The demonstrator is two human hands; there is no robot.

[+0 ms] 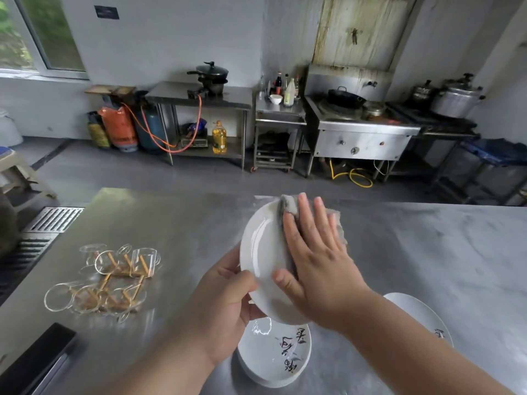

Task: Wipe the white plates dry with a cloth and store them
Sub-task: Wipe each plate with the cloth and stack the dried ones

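Pressing flat, the right fingers [322, 218] lie straight and spread on a grey cloth [289, 205], pinning it to the face of a white plate [261, 252]; the thumb rests low on that same face. The cloth bunches over the rim at 12 o'clock and pokes out past the right hand [316, 260] at 2 o'clock. The left hand [225, 303] grips the plate at its 7 o'clock edge, thumb on the front, other fingers curled round the back (mostly hidden), holding it tilted up, clear of the steel table [427, 246].

Directly under, at 6 o'clock, sits a stack of plates [273, 360] w/ black brush marks; glints on the top one are prob. water. A single plate [413, 309] lies at 4 o'clock, partly behind the right forearm. Glass cups [114, 277] w/ wooden handles lie well apart at 9 o'clock.

Step in hand looks like drying the front face. To do it well: sweep centre to rim in arcs w/ the palm flat, turn the plate a bit w/ the left hand btwn passes, then flip for the back and foot ring. Shift to a dry patch of cloth once it's damp. Wet glaze is prob. slick, so the left grip should be firm; a slip would land it on the stack.
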